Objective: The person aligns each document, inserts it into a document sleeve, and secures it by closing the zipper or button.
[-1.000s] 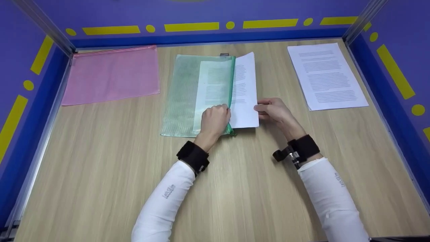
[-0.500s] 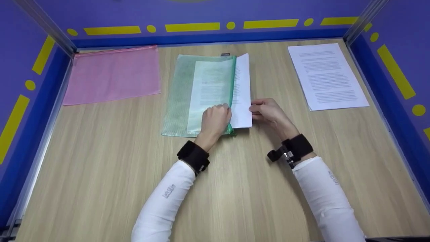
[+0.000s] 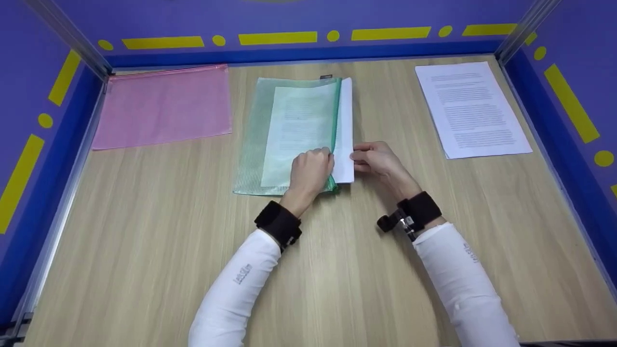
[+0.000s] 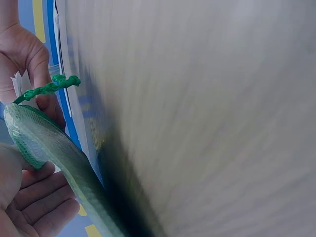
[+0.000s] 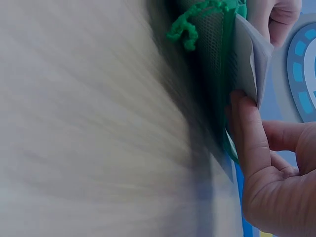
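Observation:
A translucent green mesh zipper pouch (image 3: 253, 140) lies at the middle of the table with a stack of printed paper (image 3: 345, 144) mostly inside it. Only a narrow strip of the stack sticks out past the pouch's right-hand opening. My left hand (image 3: 311, 171) grips the pouch's edge near its lower right corner; the left wrist view shows the mesh pinched by thumb and fingers. At the stack's outer edge, my right hand (image 3: 378, 161) pinches the sheets between thumb and fingers. A green cord (image 5: 190, 24) dangles from the pouch's corner in the right wrist view.
To the left lies a flat pink zipper pouch (image 3: 164, 108). Another stack of printed paper (image 3: 475, 111) rests at the right. Blue and purple panels (image 3: 308, 58) with yellow marks wall in the wooden table (image 3: 347, 279) at the back and both sides.
My right hand has moved left, and the paper stack has slid deeper into the green pouch. My left hand has kept its hold on the pouch's edge.

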The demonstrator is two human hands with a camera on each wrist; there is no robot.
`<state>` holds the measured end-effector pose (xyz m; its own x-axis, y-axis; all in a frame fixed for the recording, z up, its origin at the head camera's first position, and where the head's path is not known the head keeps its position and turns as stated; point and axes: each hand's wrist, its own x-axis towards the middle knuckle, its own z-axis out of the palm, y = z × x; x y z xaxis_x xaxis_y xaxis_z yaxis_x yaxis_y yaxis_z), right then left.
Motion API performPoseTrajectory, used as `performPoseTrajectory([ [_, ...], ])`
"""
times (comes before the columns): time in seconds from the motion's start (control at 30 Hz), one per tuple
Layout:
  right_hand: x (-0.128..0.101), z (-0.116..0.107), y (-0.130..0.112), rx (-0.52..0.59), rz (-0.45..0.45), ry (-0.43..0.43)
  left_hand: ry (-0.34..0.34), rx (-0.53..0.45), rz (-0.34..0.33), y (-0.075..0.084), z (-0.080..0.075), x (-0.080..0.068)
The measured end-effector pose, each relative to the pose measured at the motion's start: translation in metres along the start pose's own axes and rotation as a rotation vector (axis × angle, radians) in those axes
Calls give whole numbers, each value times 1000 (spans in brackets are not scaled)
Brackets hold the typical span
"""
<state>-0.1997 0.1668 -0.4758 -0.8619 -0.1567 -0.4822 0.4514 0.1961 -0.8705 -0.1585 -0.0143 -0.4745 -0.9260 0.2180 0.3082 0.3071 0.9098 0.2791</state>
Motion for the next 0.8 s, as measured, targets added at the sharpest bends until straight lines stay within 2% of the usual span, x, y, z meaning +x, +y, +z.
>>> performPoseTrajectory([
  [0.37,3,9,0,37,-1,8,15,21,6,4,-2,-1],
  [0.67,3,16,-6,-16,-32,20,19,-25,12,6,-2,-1],
  [0.8,4,19,-7,-23,-34,13,28,-14,23,7,-2,-2],
])
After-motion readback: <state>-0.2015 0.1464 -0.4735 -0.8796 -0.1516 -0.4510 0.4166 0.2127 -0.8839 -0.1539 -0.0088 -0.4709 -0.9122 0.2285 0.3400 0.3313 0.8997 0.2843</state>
